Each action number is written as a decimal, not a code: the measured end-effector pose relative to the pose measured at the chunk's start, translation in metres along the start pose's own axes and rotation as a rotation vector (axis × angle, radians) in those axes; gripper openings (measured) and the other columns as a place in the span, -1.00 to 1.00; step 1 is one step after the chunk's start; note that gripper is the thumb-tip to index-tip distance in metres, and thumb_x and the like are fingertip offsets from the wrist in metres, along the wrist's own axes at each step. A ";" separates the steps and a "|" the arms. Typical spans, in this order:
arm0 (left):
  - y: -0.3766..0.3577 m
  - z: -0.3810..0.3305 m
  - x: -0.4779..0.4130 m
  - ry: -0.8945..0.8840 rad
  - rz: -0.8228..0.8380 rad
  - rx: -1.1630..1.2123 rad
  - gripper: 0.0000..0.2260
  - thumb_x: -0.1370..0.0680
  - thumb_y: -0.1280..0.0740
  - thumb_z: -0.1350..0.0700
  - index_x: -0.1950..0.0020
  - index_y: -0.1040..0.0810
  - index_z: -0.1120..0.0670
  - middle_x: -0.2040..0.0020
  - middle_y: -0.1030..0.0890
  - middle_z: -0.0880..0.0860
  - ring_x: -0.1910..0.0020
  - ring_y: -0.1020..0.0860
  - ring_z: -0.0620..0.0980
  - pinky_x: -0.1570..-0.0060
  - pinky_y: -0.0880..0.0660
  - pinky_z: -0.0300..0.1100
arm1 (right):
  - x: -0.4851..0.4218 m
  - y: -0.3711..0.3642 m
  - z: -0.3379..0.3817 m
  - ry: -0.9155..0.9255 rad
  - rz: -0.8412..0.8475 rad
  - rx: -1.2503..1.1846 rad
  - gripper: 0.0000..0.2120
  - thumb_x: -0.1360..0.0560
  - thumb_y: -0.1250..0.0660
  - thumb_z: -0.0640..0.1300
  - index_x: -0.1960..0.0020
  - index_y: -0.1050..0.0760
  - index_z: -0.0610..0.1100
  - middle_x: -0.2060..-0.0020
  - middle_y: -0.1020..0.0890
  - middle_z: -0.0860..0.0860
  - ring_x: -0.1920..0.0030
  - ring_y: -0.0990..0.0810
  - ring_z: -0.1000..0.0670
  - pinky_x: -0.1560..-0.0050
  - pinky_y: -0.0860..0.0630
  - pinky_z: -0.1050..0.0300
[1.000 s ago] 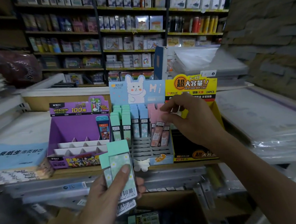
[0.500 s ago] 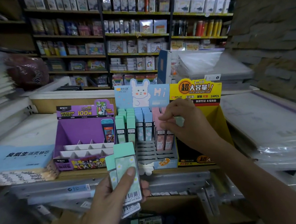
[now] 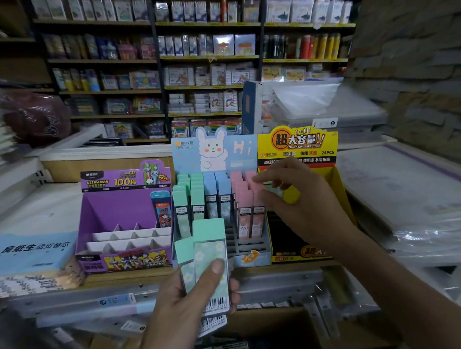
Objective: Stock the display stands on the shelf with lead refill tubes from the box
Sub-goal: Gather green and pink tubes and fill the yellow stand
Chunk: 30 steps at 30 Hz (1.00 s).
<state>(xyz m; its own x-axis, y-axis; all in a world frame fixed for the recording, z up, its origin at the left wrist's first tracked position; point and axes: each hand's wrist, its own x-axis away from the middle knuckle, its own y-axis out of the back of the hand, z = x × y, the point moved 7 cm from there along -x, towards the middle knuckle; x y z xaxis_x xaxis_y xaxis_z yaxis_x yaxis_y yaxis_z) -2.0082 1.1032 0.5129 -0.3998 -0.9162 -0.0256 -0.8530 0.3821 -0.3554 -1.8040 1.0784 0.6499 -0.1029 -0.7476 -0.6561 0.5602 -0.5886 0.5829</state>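
Green tubes (image 3: 211,266) are being gripped in the left hand (image 3: 183,313), near the shelf edge. Another pale green tube (image 3: 274,191) is being pinched by the right hand (image 3: 298,208) over the middle stand (image 3: 255,256). Its far rows are seemingly being filled. Its near slots and the purple stand (image 3: 119,207) at the left are being left mostly bare.

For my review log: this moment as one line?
left hand: grips green tubes | right hand: pinches single green tube beside pink rows | bunny stand: partly stocked
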 end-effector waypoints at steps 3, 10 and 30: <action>-0.012 -0.001 -0.003 -0.008 0.007 -0.014 -0.72 -0.34 -0.53 -0.05 0.03 -0.74 0.06 0.15 -0.70 0.35 0.26 -0.69 0.26 0.29 -0.62 -0.04 | 0.009 0.014 -0.009 -0.089 -0.017 -0.124 -0.86 -0.54 -0.43 -0.23 -0.04 -0.67 -0.03 0.11 -0.69 0.09 0.11 -0.65 0.08 0.08 -0.59 0.22; -0.059 -0.008 -0.006 -0.051 0.084 -0.025 -0.73 -0.30 -0.52 -0.05 0.05 -0.75 0.02 0.19 -0.70 0.32 0.30 -0.70 0.20 0.34 -0.63 -0.05 | 0.029 0.016 -0.015 -0.258 0.236 -0.470 -0.76 -0.57 -0.33 0.00 -0.12 -0.63 -0.12 0.14 -0.73 -0.01 0.29 -0.66 0.02 0.32 -0.53 0.16; -0.076 -0.009 -0.022 -0.075 0.030 -0.022 -0.63 -0.43 -0.38 -0.17 0.18 -0.71 0.15 0.19 -0.70 0.33 0.31 -0.68 0.21 0.37 -0.62 -0.06 | -0.013 0.072 -0.066 -0.258 -0.002 -0.731 -0.92 -0.46 -0.46 -0.19 0.10 -0.60 -0.20 0.31 -0.66 -0.10 0.37 -0.60 -0.03 0.31 -0.57 0.17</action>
<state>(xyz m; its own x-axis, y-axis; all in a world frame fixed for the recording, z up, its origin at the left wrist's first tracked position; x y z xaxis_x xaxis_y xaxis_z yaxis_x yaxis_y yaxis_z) -1.9374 1.0956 0.5488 -0.3999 -0.9104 -0.1065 -0.8483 0.4116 -0.3332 -1.7085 1.0661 0.6685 -0.2428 -0.8476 -0.4718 0.9507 -0.3046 0.0580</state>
